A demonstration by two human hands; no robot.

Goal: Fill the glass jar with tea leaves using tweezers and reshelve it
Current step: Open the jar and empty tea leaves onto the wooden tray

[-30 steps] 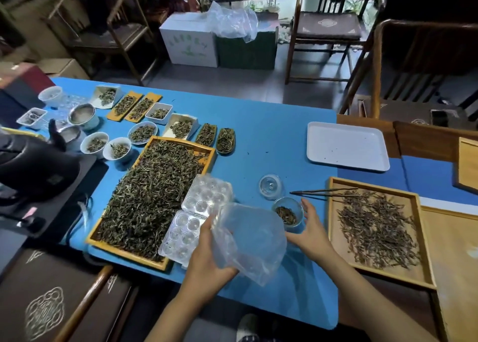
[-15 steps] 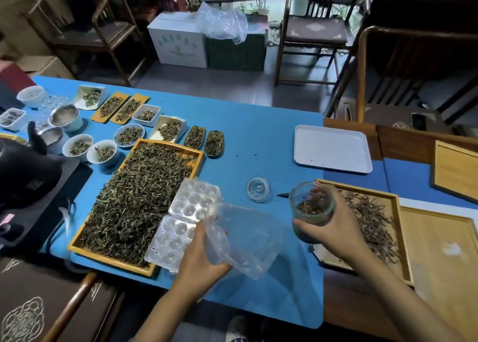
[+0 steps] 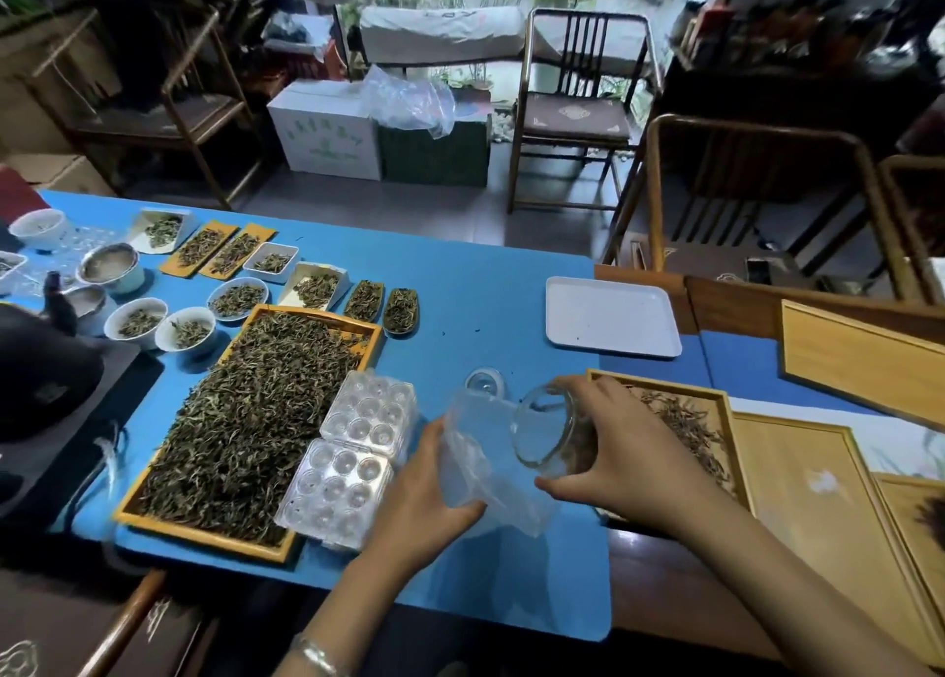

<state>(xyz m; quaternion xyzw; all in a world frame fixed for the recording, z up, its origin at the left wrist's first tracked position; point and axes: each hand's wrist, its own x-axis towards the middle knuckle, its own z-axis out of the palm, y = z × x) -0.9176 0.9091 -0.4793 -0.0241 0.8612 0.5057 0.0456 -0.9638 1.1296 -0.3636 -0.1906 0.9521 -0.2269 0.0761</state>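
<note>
Head view showed a blue table [image 3: 460,287] crowded with tea dishes, a large tray of tea leaves [image 3: 245,420] and a white tray [image 3: 611,316], chairs beyond. The right hand [image 3: 613,451] gripped the glass jar [image 3: 544,433], now tipped sideways toward the plastic bag [image 3: 486,461] pinched by the left hand [image 3: 419,497]; half a second earlier the jar stood upright, raised over the right tray.
</note>
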